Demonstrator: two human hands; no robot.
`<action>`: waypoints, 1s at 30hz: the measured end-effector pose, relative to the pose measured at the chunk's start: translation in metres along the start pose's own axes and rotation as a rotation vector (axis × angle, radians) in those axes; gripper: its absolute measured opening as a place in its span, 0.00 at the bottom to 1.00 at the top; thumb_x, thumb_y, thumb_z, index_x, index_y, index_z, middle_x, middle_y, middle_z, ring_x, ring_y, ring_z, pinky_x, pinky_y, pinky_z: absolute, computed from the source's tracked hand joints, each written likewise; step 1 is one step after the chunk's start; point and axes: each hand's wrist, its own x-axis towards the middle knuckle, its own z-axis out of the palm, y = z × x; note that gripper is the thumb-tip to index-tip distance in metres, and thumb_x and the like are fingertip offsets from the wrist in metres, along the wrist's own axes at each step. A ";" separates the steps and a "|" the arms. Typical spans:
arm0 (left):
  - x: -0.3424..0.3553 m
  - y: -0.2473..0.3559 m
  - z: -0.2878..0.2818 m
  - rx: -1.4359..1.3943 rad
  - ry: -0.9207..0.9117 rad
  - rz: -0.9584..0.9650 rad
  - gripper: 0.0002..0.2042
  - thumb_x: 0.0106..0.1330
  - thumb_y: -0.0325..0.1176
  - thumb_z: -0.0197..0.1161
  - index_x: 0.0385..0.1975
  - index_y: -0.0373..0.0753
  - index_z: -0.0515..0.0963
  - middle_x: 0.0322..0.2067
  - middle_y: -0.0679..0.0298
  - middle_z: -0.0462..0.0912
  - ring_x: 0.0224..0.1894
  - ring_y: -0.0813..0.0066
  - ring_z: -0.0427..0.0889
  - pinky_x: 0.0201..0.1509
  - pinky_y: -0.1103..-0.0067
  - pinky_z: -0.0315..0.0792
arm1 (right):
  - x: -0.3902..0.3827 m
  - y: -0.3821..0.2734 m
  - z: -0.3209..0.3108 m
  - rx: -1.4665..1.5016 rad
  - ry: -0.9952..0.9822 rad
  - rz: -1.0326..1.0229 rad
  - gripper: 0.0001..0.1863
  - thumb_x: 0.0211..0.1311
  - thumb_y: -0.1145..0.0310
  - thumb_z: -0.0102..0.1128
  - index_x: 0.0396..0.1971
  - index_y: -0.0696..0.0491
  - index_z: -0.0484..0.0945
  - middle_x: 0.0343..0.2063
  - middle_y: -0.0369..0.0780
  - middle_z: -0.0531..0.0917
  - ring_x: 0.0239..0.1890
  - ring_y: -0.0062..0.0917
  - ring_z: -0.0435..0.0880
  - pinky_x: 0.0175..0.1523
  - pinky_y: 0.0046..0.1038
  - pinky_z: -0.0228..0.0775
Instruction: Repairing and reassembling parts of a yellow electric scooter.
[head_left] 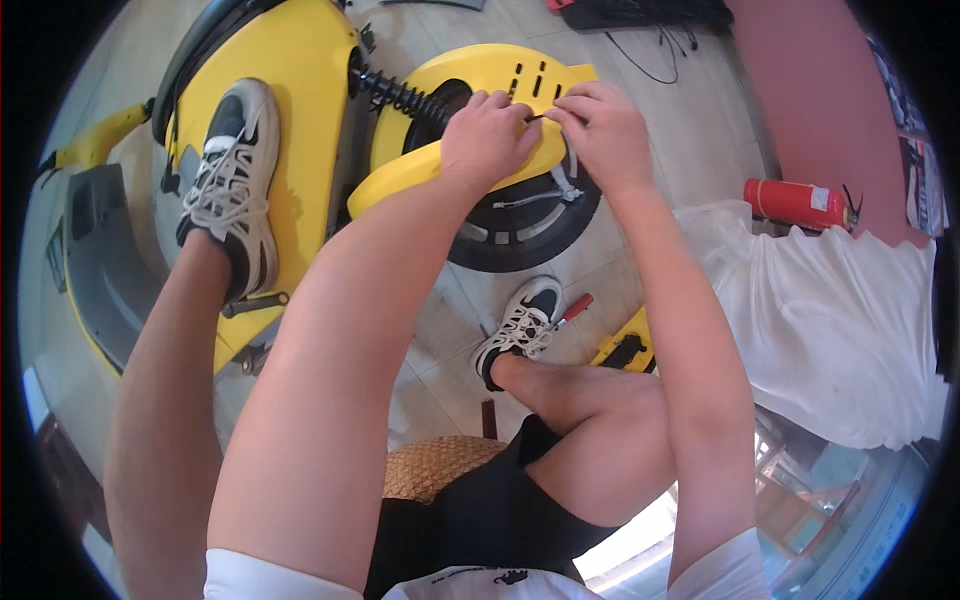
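Over the yellow fender (pixel 480 62) of a scooter wheel, both my hands work close together. My left hand (pixel 487 135) lies on the fender with its fingers curled in; what they pinch, if anything, is hidden. My right hand (pixel 606 135) pinches a small thin dark piece (pixel 536 118) between thumb and fingers, close to the left fingertips. Several dark slots pierce the fender beside the hands. Below it shows the black-tyred wheel (pixel 515 240), and a black coil-spring shock absorber (pixel 400 95) runs from the wheel toward the scooter body.
My left shoe (pixel 232 185) rests on the yellow scooter body (pixel 300 120). By my right shoe (pixel 525 325) lies a red-handled tool (pixel 577 307), with a yellow part (pixel 630 345) nearby. A red fire extinguisher (pixel 798 203) and white sheeting (pixel 830 330) are at the right.
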 end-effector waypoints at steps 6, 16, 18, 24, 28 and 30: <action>0.000 -0.007 -0.003 0.002 0.002 -0.008 0.12 0.62 0.48 0.62 0.33 0.48 0.86 0.33 0.66 0.82 0.42 0.66 0.80 0.44 0.71 0.78 | 0.007 -0.006 0.001 -0.054 0.034 -0.007 0.06 0.53 0.65 0.67 0.26 0.52 0.87 0.27 0.36 0.83 0.37 0.32 0.80 0.42 0.33 0.74; -0.006 -0.008 0.003 -0.034 0.036 0.018 0.13 0.63 0.48 0.62 0.31 0.46 0.84 0.32 0.65 0.81 0.41 0.66 0.80 0.44 0.70 0.77 | 0.004 -0.014 0.000 -0.124 -0.028 0.053 0.07 0.54 0.64 0.67 0.24 0.50 0.86 0.24 0.37 0.80 0.31 0.33 0.81 0.36 0.34 0.73; -0.004 -0.007 0.002 -0.020 0.034 0.015 0.13 0.63 0.48 0.61 0.31 0.46 0.84 0.32 0.65 0.81 0.41 0.66 0.80 0.44 0.70 0.77 | 0.005 -0.016 0.002 -0.192 -0.015 0.062 0.08 0.55 0.62 0.65 0.25 0.50 0.86 0.25 0.39 0.81 0.31 0.35 0.82 0.36 0.36 0.74; -0.003 -0.007 -0.001 -0.017 0.012 -0.009 0.12 0.63 0.47 0.62 0.33 0.47 0.84 0.32 0.66 0.81 0.41 0.66 0.80 0.44 0.71 0.77 | 0.013 -0.036 0.002 -0.188 -0.099 0.479 0.11 0.54 0.61 0.66 0.25 0.54 0.86 0.25 0.45 0.85 0.31 0.41 0.85 0.39 0.39 0.76; -0.004 -0.006 -0.002 -0.035 -0.008 -0.010 0.12 0.63 0.47 0.62 0.33 0.47 0.84 0.32 0.66 0.81 0.42 0.66 0.80 0.45 0.71 0.77 | 0.012 -0.032 0.000 -0.140 -0.112 0.602 0.11 0.52 0.62 0.68 0.25 0.55 0.85 0.25 0.47 0.85 0.31 0.43 0.85 0.40 0.39 0.76; -0.004 -0.006 -0.003 -0.022 -0.027 -0.010 0.12 0.63 0.47 0.62 0.33 0.47 0.84 0.33 0.65 0.80 0.42 0.66 0.80 0.46 0.72 0.77 | 0.012 -0.029 0.000 -0.043 -0.145 0.699 0.11 0.51 0.62 0.68 0.24 0.55 0.85 0.25 0.49 0.85 0.31 0.43 0.85 0.40 0.39 0.76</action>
